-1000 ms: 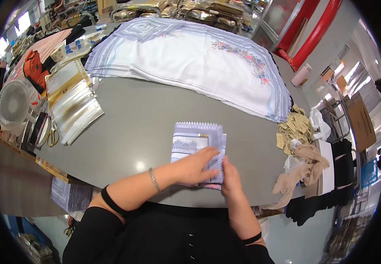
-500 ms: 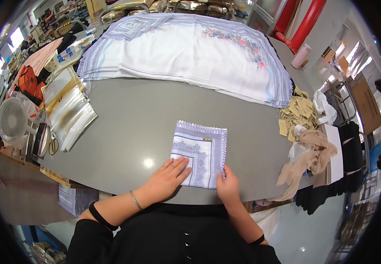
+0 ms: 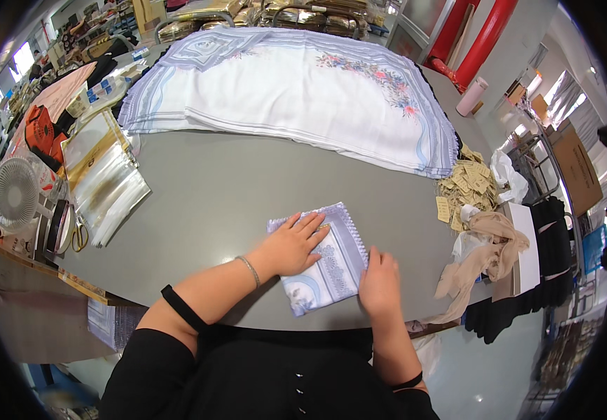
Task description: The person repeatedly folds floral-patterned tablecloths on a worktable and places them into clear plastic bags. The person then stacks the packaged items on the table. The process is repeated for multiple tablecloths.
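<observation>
"Cloth (image 3: 328, 269), folded: where do you see it?"
"On the grey table (image 3: 212, 182), near side, lying askew"
"And the grip?"
"I see the left hand (image 3: 291, 246) lying flat on it, fingers spread, not grasping; the right hand (image 3: 380, 283) is curled at its right edge, and from here I cannot tell whether it pinches"
"Beyond?"
"Large floral fabric (image 3: 282, 98) across the far side"

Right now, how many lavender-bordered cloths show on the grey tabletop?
2: a small folded cloth under the left hand, its right edge beside the right hand; and a large spread cloth across the far side. The spread one looks layered, so more may be hidden.
</observation>
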Demonstrator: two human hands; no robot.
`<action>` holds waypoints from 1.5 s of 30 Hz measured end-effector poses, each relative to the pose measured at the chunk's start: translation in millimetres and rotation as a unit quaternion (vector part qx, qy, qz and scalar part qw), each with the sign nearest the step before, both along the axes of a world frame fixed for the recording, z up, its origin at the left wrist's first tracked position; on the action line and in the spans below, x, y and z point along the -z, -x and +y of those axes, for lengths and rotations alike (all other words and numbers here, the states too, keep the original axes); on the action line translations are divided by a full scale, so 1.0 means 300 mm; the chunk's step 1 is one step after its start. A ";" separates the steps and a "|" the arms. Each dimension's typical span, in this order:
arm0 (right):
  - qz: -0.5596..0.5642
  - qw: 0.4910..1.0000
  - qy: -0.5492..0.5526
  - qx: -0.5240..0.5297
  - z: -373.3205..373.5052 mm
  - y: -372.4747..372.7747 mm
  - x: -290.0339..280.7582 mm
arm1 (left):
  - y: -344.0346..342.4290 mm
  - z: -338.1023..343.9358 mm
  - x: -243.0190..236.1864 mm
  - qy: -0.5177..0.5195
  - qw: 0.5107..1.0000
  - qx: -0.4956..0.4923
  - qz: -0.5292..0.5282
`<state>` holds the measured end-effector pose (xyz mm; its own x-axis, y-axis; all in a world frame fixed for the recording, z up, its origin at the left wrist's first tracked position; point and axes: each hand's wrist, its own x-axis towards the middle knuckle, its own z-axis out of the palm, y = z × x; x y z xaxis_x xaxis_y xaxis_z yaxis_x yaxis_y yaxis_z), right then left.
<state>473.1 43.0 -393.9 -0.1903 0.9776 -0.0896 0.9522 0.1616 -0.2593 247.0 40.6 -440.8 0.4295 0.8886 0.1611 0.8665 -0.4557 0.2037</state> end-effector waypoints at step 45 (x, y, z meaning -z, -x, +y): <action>-0.091 0.949 -0.125 -0.275 0.028 0.094 0.118 | 1.244 -0.598 -0.165 0.016 0.798 -0.594 0.102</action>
